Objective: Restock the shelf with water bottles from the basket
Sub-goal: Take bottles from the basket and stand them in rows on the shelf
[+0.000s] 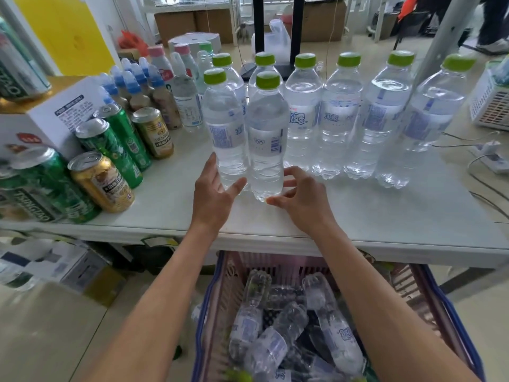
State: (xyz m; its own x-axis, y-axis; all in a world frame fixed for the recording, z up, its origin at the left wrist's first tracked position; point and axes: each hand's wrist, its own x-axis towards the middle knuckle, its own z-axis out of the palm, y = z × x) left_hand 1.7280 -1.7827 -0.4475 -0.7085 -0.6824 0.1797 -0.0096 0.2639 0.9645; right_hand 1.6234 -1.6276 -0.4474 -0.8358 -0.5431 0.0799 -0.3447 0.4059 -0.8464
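Two open hands, left and right, flanking two upright front bottles.

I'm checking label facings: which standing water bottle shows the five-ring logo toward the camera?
The front bottle between the two hands, left hand and right hand. The others show blue text or barcode panels instead.

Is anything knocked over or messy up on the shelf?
No, nothing stands out. The water bottles on the shelf all stand upright with caps on. Only the bottles in the basket below lie jumbled.
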